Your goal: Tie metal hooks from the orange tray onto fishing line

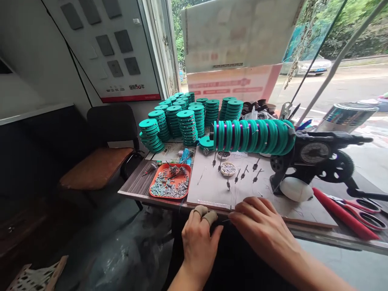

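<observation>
At the board's front edge, my left hand (200, 234) has its fingers curled, with fabric sleeves on two of them; whatever they grip is hidden. Close by on the right, my right hand (262, 224) pinches a thin line (226, 220), a short piece of which shows between the hands. Several small dark pieces with thin stems (228, 184) lie on the pale board (206, 190) beyond my fingers. Behind them are a small dish of light beads (228, 169) and a dish of dark beads (224, 154).
An orange tray (170, 197) of small metal and pale-green parts sits left. Stacks of green spools (185, 121) stand behind. A hand-cranked winder (315, 153) carries a row of green rings (254, 136) at right, beside red-handled scissors (363, 212). A chair (97, 165) stands left.
</observation>
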A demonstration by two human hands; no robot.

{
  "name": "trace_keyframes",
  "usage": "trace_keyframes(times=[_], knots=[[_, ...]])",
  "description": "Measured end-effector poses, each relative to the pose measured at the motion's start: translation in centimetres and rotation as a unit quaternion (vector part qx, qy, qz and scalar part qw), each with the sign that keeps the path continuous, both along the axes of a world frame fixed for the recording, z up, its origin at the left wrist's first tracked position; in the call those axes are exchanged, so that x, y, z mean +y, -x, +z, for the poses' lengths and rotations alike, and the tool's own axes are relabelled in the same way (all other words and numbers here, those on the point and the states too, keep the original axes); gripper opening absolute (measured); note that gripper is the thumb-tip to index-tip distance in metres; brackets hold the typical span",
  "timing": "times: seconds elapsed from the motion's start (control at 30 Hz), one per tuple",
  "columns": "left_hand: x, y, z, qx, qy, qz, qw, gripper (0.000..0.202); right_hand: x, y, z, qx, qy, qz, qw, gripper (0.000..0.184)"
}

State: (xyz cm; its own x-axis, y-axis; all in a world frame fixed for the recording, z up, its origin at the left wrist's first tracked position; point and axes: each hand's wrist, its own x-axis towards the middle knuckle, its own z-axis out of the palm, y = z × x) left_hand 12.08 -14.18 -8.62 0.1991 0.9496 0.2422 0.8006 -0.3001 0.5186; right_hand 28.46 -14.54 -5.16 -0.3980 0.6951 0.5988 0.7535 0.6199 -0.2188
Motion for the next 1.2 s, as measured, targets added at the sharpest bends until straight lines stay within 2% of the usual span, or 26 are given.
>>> trace_keyframes(times=[0.13,0.23,0.3,0.4,0.47,0.57,0.63,0.7,0.77,0.87,1.0,1.1,1.2], knots=[[0.2,-0.5,-0.4,0.021,-0.002,-0.009,1.000,0.015,-0.1,0.1,-0.4,-0.004,0.013,0.008,1.000,0.042],[0.2,-0.1,-0.2,0.018,-0.019,-0.021,0.999,0.015,0.1,0.4,-1.0,-0.020,0.005,0.005,1.000,0.040],[0.2,0.3,0.3,0.010,-0.057,-0.028,0.998,0.012,0.2,0.7,-1.4,-0.031,-0.001,0.005,0.999,0.034],[0.2,0.9,1.1,0.003,-0.136,-0.030,0.990,0.009,0.2,1.1,-1.4,-0.026,0.037,0.034,0.998,0.025],[0.2,1.3,1.8,0.001,-0.175,-0.037,0.984,0.010,0.3,1.5,-0.9,-0.007,0.049,0.059,0.997,0.027],[0.3,2.0,3.0,-0.013,-0.189,-0.062,0.980,0.012,0.7,2.1,0.0,0.010,0.019,0.074,0.997,0.037],[0.9,2.8,4.0,-0.020,-0.156,-0.088,0.984,0.005,1.1,2.4,0.4,0.017,0.009,0.079,0.997,0.039],[2.2,3.9,5.1,0.004,-0.098,-0.093,0.991,0.014,1.5,2.6,0.6,0.026,0.004,0.072,0.997,0.036],[4.2,5.2,6.2,0.079,-0.044,-0.053,0.994,0.017,1.8,2.6,0.6,0.030,0.000,0.053,0.998,0.033],[8.0,6.8,7.1,0.204,-0.009,0.019,0.979,0.013,2.1,2.4,0.5,0.023,0.008,0.035,0.999,0.029],[11.3,7.3,7.0,0.247,0.013,0.005,0.969,0.010,2.1,2.1,-0.1,0.011,0.039,0.039,0.998,0.028],[11.7,6.9,6.6,0.262,0.028,-0.013,0.965,0.009,2.0,2.0,-0.4,0.022,0.033,0.029,0.999,0.030],[11.2,6.7,6.4,0.264,0.038,-0.022,0.964,0.013,1.8,2.1,-0.3,0.009,0.057,0.024,0.998,0.030]])
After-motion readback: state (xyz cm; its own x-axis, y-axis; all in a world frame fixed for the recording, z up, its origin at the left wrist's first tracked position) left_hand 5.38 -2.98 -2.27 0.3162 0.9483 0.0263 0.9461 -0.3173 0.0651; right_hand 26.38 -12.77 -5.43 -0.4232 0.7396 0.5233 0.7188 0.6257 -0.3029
